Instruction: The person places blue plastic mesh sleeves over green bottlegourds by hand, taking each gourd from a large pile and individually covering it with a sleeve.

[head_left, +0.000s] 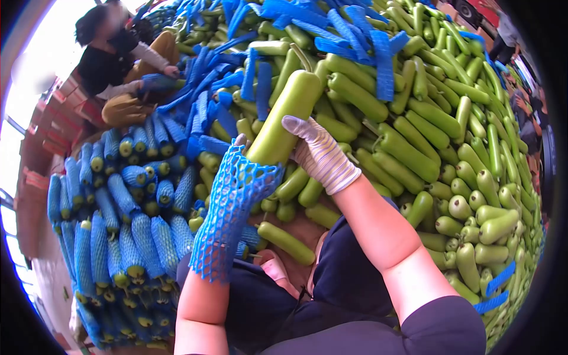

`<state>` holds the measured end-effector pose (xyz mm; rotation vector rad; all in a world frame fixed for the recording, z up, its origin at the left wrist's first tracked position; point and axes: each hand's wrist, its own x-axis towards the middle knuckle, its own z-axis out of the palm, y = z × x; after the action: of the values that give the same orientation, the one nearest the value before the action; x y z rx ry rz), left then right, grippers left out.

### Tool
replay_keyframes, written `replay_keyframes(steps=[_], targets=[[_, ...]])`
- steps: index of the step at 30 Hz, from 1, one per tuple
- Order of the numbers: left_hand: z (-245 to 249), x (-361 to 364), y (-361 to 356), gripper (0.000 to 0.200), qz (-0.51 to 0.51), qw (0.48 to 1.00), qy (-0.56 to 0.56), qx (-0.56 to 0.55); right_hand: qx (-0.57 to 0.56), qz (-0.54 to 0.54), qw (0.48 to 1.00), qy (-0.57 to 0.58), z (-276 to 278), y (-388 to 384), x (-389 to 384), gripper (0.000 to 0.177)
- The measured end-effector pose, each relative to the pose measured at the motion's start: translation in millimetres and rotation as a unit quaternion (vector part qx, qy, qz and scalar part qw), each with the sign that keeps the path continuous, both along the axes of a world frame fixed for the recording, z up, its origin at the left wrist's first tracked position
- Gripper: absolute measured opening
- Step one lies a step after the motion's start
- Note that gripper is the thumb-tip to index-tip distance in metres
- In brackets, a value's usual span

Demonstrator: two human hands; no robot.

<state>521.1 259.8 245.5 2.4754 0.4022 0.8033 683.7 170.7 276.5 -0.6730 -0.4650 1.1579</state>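
A long green gourd (284,115) is held tilted in front of me, its stem end up. Blue foam netting (222,219) is stretched over my left hand (239,154) and forearm, and its upper edge meets the gourd's lower end. Most of my left fingers are hidden by the net; a gloved thumb tip shows beside the gourd. My right hand (322,151), in a striped glove, grips the gourd's right side with the thumb laid across its front.
Net-wrapped gourds (142,242) are stacked at the left. Bare green gourds (408,154) are piled at the right and ahead. Loose blue nets (355,35) lie on top. A person (118,59) sits at the upper left; other people are at the far right.
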Motion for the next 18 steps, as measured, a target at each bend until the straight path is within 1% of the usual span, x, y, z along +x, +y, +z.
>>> replay_keyframes(steps=[1,2,3,4,5,6,7,8,9,10,11,12,13,15,16,17,18], targets=[[4,-4,3,0.032,0.011,1.0,0.002,-0.001,-0.023,-0.001,0.999,-0.029,-1,6,-6,0.058],[11,-11,6,0.035,0.04,0.923,-0.024,-0.383,-0.044,-0.002,0.997,-0.061,-2,10,-11,0.06],[26,-18,7,0.041,0.061,0.706,-0.053,-0.704,-0.042,0.01,0.997,-0.059,-3,8,-15,0.06],[54,-10,-13,0.042,0.11,0.742,-0.041,-0.66,-0.023,0.031,0.999,-0.022,-4,7,-18,0.063],[53,-19,-3,0.042,0.127,0.75,-0.045,-0.647,0.003,0.054,0.998,0.02,-3,12,-21,0.066],[46,-31,6,0.035,0.106,0.73,-0.083,-0.67,0.048,0.091,0.994,0.04,2,15,-21,0.071],[40,-45,5,0.03,0.084,0.703,-0.113,-0.697,0.093,0.116,0.987,0.054,5,18,-22,0.071],[38,-60,-6,0.035,0.08,0.873,-0.09,-0.473,0.095,0.123,0.986,0.054,1,20,-27,0.07],[41,-64,3,0.034,0.046,0.936,-0.01,-0.35,0.099,0.126,0.986,0.046,0,22,-28,0.069],[42,-64,2,0.034,0.021,0.894,-0.076,-0.441,0.1,0.119,0.986,0.052,0,22,-33,0.069],[46,-62,0,0.033,-0.003,0.839,-0.143,-0.526,0.081,0.113,0.988,-0.062,2,22,-42,0.071],[46,-56,1,0.033,-0.004,0.841,-0.137,-0.523,0.061,0.105,0.977,-0.177,7,23,-53,0.072],[45,-51,3,0.032,0.021,0.883,-0.107,-0.457,0.077,0.082,0.985,-0.134,13,20,-69,0.075],[45,-46,17,0.03,0.076,0.949,-0.047,-0.304,0.077,0.056,0.987,-0.132,2,29,-86,0.078],[19,-47,37,0.031,0.083,0.979,-0.032,-0.184,0.063,0.06,0.988,-0.127,-5,34,-87,0.075],[-6,-48,53,0.033,0.085,0.994,-0.015,-0.065,0.066,0.059,0.989,-0.122,-10,39,-90,0.075],[10,-50,29,0.037,0.14,0.955,-0.091,-0.245,0.059,0.061,0.985,-0.147,-14,42,-90,0.072]])
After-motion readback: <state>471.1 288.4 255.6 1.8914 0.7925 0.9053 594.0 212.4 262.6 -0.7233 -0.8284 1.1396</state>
